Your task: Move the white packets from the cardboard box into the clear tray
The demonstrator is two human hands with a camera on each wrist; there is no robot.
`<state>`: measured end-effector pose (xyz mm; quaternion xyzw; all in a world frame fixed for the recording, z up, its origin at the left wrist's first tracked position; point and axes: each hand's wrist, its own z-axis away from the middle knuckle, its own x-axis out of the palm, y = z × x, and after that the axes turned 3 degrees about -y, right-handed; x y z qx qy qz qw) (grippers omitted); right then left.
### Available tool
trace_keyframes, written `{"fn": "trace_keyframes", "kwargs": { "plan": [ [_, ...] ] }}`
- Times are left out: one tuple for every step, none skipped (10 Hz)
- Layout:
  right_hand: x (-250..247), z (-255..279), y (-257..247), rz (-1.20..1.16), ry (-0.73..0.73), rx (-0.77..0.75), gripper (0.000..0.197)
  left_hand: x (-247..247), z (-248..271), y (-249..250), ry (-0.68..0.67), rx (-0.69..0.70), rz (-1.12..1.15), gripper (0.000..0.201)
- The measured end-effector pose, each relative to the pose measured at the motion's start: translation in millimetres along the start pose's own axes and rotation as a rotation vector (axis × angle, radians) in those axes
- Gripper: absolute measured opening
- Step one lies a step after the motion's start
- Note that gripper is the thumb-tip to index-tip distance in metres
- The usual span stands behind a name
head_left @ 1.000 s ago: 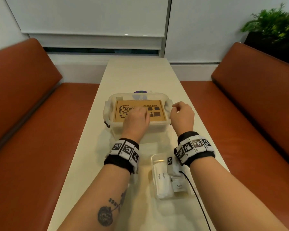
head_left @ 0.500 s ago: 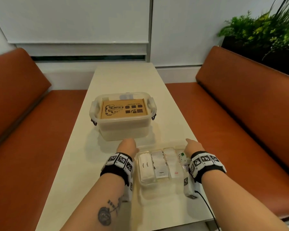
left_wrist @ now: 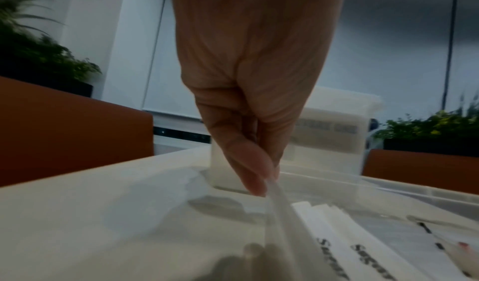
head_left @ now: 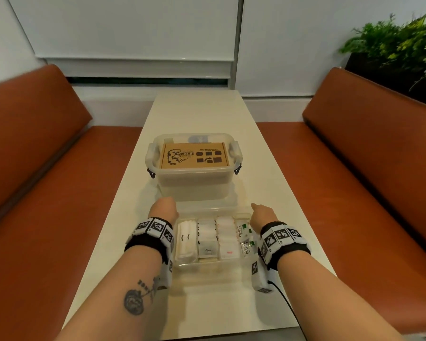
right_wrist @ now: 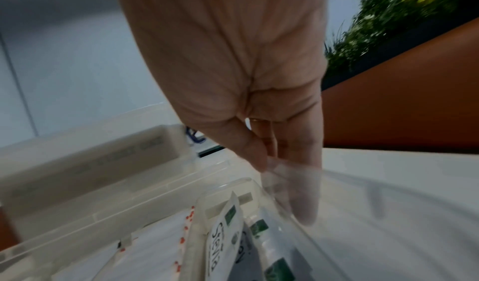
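So the clear tray (head_left: 213, 263) sits near the front end of a long cream table (head_left: 268, 173), about centred across it, with a strip of bare top on either side and more in front. Both hands are clamped on it: the left hand (head_left: 163, 210) pinches the left rim between thumb and fingers, you can see the thin see-through edge running out of the pinch in the left wrist view, and the right hand (head_left: 262, 216) does the same on the right rim, fingertips (right_wrist: 305, 209) showing foggy through the plastic. The tray is thin, glossy, with rounded corners and divided lanes, and the packets (head_left: 208, 233) lie in it in rows: flat white paper ones marked Sugar, Pepper and Salt, plus Stevia ones with green on them at the right side. The cardboard box (head_left: 193, 155) is well apart from the hands, brown and matte with a black printed logo, lying closed inside a frosted plastic tub (head_left: 194, 182) with clip handles. That tub stands just behind the tray, so there's hardly any room going forward. Orange padded benches (head_left: 47, 193) run along both long sides of the table, and a leafy plant (head_left: 391, 45) sits behind the right one.
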<state>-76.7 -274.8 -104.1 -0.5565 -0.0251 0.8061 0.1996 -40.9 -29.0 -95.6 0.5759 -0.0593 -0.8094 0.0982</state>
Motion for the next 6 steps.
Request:
{"fn": "trace_keyframes", "kwargs": {
  "plan": [
    [5.5, -0.6, -12.1, 0.007, 0.004, -0.013, 0.045, -1.9, 2.3, -12.3, 0.016, -0.020, -0.013, 0.023],
    [4.6, 2.8, -15.9, 0.009, 0.002, -0.018, 0.046, -1.4, 4.3, -16.6, 0.023, -0.016, -0.006, 0.023],
    [-2.0, 11.6, -12.9, -0.075, 0.001, -0.020, 0.053, -1.8, 12.0, -16.1, 0.043, -0.004, 0.067, 0.030],
    [-9.4, 30.6, -2.3, -0.139, 0.091, -0.065, 0.055, -1.9, 37.3, -14.3, 0.154, 0.057, 0.145, 0.048],
    [-11.5, 67.9, 25.8, -0.096, 0.194, -0.175, 0.039, 7.2, 87.7, -25.6, 0.223, 0.233, 0.200, 0.045],
    [5.8, 131.0, 58.3, -0.018, 0.053, -0.222, 0.028, 33.2, 170.4, -46.2, 0.057, 0.290, 0.220, 0.034]
  ]
}}
